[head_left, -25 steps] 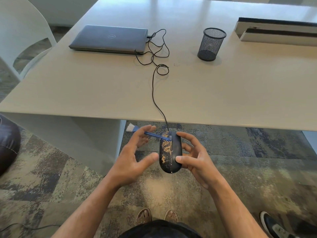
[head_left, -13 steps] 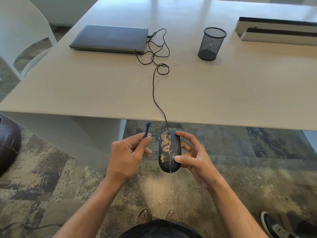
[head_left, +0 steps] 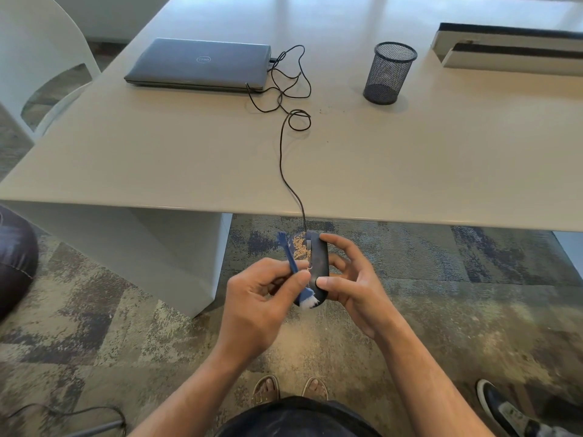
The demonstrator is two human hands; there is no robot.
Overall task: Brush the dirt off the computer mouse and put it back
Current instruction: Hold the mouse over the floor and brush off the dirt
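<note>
A black wired computer mouse (head_left: pixel 318 258) is held in the air below the table's front edge, its top speckled with tan dirt near the wheel. My right hand (head_left: pixel 353 283) grips it, fingers curled round its right side and thumb on its near end. My left hand (head_left: pixel 262 298) pinches a small blue brush (head_left: pixel 291 260) by the handle. The white bristles (head_left: pixel 307 300) touch the near end of the mouse, and the handle tip points away from me. The mouse cable (head_left: pixel 284 165) runs up over the table edge to the laptop.
On the beige table (head_left: pixel 410 171) lie a closed grey laptop (head_left: pixel 202 64), loops of cable, a black mesh pen cup (head_left: pixel 388 73) and a flat white and black box (head_left: pixel 517 48). A white chair (head_left: pixel 38 58) stands at left. Someone's shoe (head_left: pixel 504 408) is at bottom right.
My left hand has turned the brush over: the bristles pointed away a second ago and now point toward me, resting on the near end of the mouse. The right hand kept the mouse still.
</note>
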